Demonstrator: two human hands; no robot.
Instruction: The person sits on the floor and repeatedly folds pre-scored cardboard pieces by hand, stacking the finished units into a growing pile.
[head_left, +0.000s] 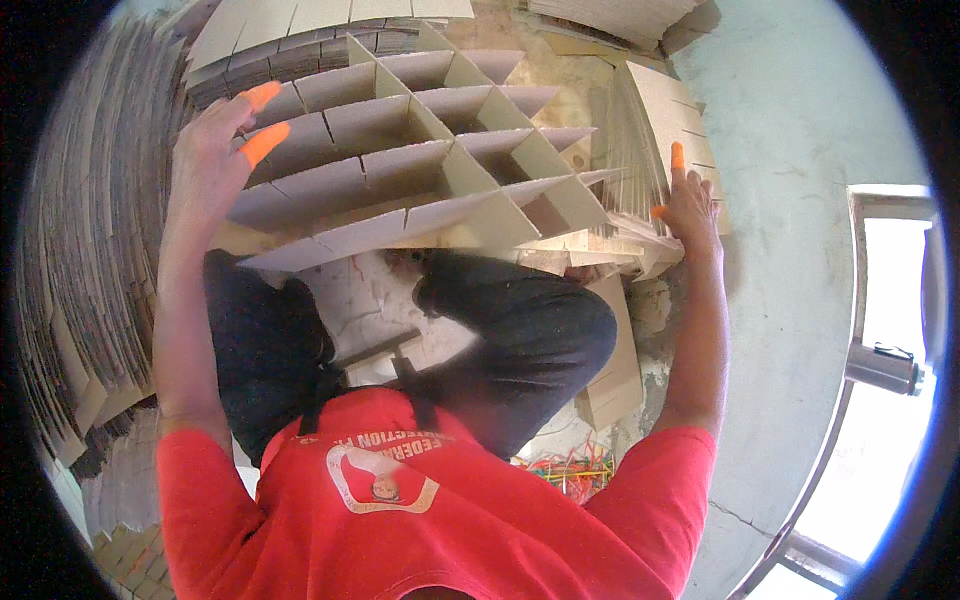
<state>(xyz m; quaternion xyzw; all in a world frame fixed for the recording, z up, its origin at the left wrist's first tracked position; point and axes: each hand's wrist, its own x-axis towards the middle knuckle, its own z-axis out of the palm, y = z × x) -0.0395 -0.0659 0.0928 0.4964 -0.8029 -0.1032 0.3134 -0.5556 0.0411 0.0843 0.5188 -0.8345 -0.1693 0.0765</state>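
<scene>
A partly interlocked cardboard divider grid (400,165) stands above my lap. Its long slotted strips run left to right, and cross strips sit in the slots on the right half. My left hand (215,140) is at the grid's left end, its thumb and index finger apart in orange finger covers; the other fingers are partly hidden. My right hand (690,208) rests at the near end of a stack of slotted cardboard strips (668,110). Its index finger points up along the stack and its thumb is spread to the side, both in orange covers.
Tall stacks of cardboard sheets (90,220) line the left side. More slotted strips (300,22) lie piled at the far side. A pale wall (790,250) with a bright window opening (890,300) is on the right. Coloured straps (568,470) lie on the floor by my right side.
</scene>
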